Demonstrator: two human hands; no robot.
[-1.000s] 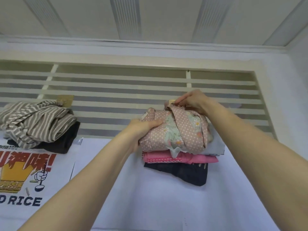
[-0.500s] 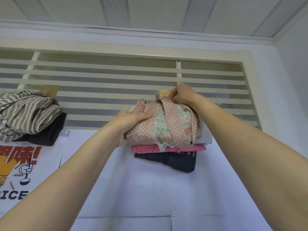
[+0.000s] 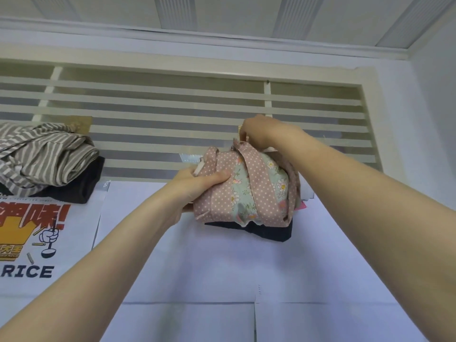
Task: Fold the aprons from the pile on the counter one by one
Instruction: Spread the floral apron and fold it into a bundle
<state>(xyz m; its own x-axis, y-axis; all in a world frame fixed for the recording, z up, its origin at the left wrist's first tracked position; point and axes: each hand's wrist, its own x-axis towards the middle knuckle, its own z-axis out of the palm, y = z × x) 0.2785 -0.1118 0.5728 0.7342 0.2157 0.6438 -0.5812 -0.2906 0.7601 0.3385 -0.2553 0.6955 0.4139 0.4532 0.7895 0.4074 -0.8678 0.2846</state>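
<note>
Head view: left hand (image 3: 197, 183) gripped the polka-dot apron bundle (image 3: 249, 191) at nine o'clock; right hand (image 3: 259, 130) pinched its strap (image 3: 240, 145) at twelve.

A printed sheet (image 3: 49, 243) is lying on the tabletop (image 3: 222, 280) at about eight o'clock. Along its lower edge the dark capitals "RICE" (image 3: 27, 272) are showing, with earlier letters running off the left border. Above them large red Chinese characters (image 3: 34, 215) are standing, cut off and not fully readable. Smaller yellow characters (image 3: 9, 251) are too blurred to read.
</note>
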